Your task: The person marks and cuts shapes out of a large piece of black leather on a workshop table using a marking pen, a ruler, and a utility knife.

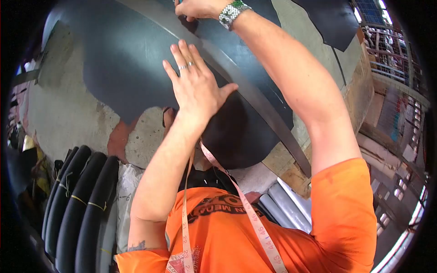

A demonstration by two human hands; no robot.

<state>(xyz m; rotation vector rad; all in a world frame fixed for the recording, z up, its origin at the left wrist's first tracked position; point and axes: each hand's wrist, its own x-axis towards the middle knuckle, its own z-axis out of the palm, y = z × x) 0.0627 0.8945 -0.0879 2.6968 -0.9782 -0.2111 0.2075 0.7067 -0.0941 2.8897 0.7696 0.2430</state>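
A large dark sheet (132,68) with an irregular edge lies on the work surface. Across it runs a long flat metal strip (259,107), slanting from the upper left to the lower right. My left hand (195,84) lies flat with fingers spread, its fingertips by the strip's edge and rings on two fingers. Near the top edge of the view, my right hand (200,8) is closed round a small teal object (177,2), only partly visible. A beaded bracelet (233,13) is on the right wrist.
Black rolls (79,204) stand at the lower left beside clear plastic (129,186). Grey rolls (287,207) lie below the surface's edge. Another dark piece (332,20) is at the upper right, near wire racks (396,54). A measuring tape (255,218) hangs over the orange shirt.
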